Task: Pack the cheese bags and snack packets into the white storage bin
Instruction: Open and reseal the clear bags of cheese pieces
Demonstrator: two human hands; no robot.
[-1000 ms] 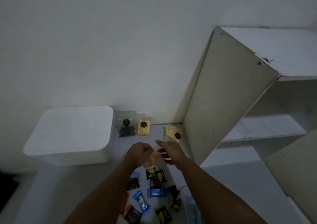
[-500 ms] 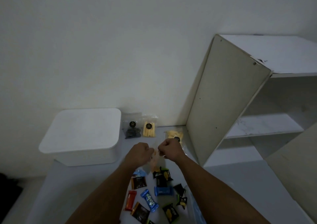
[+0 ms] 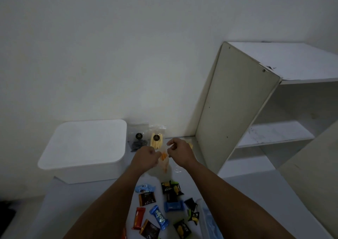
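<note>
Fingers of both hands, left (image 3: pixel 146 157) and right (image 3: pixel 180 151), pinch one cheese bag (image 3: pixel 164 161); bin (image 3: pixel 83 148) lidded, packets (image 3: pixel 159 216) unpacked on desk (image 3: pixel 76 200).

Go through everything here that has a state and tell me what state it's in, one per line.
Bin: lid on, closed.
Held cheese bag: off the table, gripped at its top.
Left hand: grips the bag.
Right hand: pinches the bag.
Two bags by the wall: upright, untouched.
Snack packets: scattered on the table, unpacked.
Shelf unit: open, shelves bare.
</note>
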